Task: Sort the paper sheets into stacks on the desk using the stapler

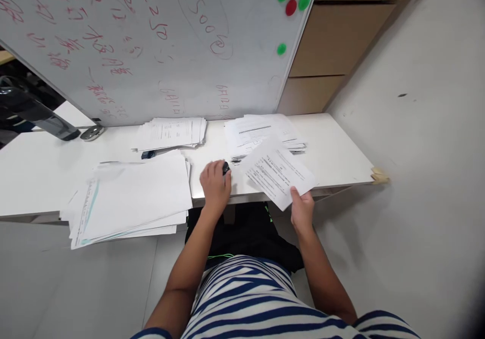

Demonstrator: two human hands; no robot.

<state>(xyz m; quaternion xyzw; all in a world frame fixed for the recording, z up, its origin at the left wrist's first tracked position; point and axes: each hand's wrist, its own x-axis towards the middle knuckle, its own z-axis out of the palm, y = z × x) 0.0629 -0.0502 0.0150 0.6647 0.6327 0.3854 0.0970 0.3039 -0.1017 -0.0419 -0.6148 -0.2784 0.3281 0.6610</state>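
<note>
My right hand pinches the lower right corner of a printed sheet of paper, which is tilted and held over the table's front edge. Its upper part overlaps a stack of printed papers. To the left of the sheet, my left hand is closed around a small black object at the table's front. Only its rounded end shows past the fingers, so its kind is hidden.
A large paper pile overhangs the front edge of the white table. Behind it lie another stack, a dark blue object, a computer mouse and a dark bottle. A whiteboard stands at the back.
</note>
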